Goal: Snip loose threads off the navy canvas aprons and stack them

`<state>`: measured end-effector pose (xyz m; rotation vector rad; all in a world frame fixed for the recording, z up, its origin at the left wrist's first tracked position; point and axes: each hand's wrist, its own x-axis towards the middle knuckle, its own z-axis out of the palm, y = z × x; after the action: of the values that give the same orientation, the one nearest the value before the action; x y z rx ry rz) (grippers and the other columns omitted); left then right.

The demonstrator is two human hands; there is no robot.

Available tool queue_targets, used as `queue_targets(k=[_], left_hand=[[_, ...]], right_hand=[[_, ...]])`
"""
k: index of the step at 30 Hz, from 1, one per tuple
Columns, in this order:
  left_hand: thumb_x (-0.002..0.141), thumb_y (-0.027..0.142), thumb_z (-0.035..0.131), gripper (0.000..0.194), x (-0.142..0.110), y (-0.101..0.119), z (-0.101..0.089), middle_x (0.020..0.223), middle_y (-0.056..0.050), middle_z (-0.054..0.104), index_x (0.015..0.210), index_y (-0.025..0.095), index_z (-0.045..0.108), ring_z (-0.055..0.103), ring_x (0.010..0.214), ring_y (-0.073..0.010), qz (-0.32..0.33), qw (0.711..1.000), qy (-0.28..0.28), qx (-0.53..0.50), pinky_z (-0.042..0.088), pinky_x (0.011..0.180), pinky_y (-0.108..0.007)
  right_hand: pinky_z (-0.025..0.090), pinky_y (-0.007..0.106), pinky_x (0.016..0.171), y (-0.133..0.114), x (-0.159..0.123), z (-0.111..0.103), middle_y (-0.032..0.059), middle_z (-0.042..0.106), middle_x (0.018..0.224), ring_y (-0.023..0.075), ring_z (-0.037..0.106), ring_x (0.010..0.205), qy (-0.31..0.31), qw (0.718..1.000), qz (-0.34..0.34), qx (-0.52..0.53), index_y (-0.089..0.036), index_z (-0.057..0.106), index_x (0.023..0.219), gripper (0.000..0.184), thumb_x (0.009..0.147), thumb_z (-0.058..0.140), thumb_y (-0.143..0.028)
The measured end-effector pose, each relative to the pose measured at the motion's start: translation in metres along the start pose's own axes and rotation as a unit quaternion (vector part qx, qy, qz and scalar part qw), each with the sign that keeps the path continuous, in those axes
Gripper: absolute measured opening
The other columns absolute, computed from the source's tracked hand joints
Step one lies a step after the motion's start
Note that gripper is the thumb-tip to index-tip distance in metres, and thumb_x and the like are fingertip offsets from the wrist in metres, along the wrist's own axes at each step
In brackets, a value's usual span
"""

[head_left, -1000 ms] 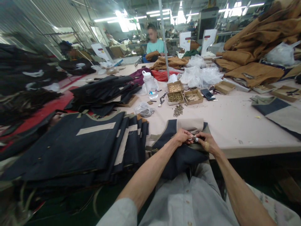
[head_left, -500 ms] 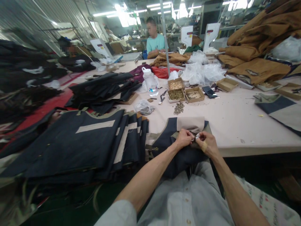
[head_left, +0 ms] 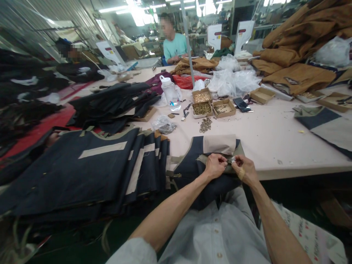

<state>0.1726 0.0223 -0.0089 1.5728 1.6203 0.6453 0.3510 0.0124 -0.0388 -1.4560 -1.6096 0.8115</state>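
Note:
A navy garment [head_left: 194, 148] with a beige panel [head_left: 220, 143] and olive trim lies over the near table edge and hangs onto my lap. Above its middle, my left hand [head_left: 216, 167] is closed in a pinch on a fold of the garment. My right hand [head_left: 244, 169] faces it a short way off, thumb and fingers pressed together on something too small to make out. A white wrap shows at its fingertips and a tan patch near its thumb. The fingers hide most of what lies between the hands.
A stack of navy garments [head_left: 101, 172] lies to the left. Beyond my hands are loose metal rings [head_left: 205, 125], boxes of brass-coloured hardware [head_left: 202, 109], a water jug [head_left: 171, 94] and plastic bags [head_left: 233, 83]. Brown garments [head_left: 299, 77] are piled at right. A co-worker [head_left: 176, 46] sits across the table.
The view has shifted slightly, so the table things appear further left. My hands stay pinched over the garment, with the gap between their fingertips a little wider.

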Motion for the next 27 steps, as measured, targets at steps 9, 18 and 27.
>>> queue_targets(k=[9, 18, 27], left_hand=[[0.074, 0.022, 0.072, 0.014, 0.007, -0.002, 0.004, 0.078, -0.006, 0.077, 0.083, 0.016, 0.081, 0.068, 0.072, -0.0176, -0.028, 0.999, 0.032, 0.004, 0.051, 0.068, -0.027], [0.070, 0.024, 0.078, 0.011, 0.008, -0.007, 0.003, 0.073, -0.004, 0.075, 0.077, 0.016, 0.079, 0.063, 0.066, -0.0139, -0.027, 0.999, 0.019, -0.022, 0.046, 0.061, -0.024], [0.069, 0.025, 0.079, 0.012, 0.008, -0.006, 0.002, 0.072, -0.004, 0.075, 0.076, 0.016, 0.080, 0.064, 0.065, -0.0148, -0.033, 0.999, 0.011, -0.025, 0.046, 0.059, -0.024]], right_hand=[[0.043, 0.026, 0.055, 0.007, -0.004, -0.007, 0.0016, 0.063, 0.071, 0.0151, 0.053, 0.060, 0.002, 0.996, 0.048, 0.079, -0.015, 0.071, 0.096, 0.030, 0.081, 0.067, -0.041], [0.043, 0.027, 0.056, 0.010, -0.005, -0.011, 0.0014, 0.063, 0.068, 0.0159, 0.052, 0.059, -0.016, 0.999, 0.031, 0.028, -0.016, 0.072, 0.094, 0.027, 0.081, 0.066, -0.038], [0.048, 0.031, 0.064, -0.003, -0.002, -0.012, 0.0063, 0.073, 0.077, 0.0202, 0.063, 0.066, -0.075, 0.996, -0.023, -0.037, -0.017, 0.078, 0.092, 0.029, 0.085, 0.061, -0.040]])
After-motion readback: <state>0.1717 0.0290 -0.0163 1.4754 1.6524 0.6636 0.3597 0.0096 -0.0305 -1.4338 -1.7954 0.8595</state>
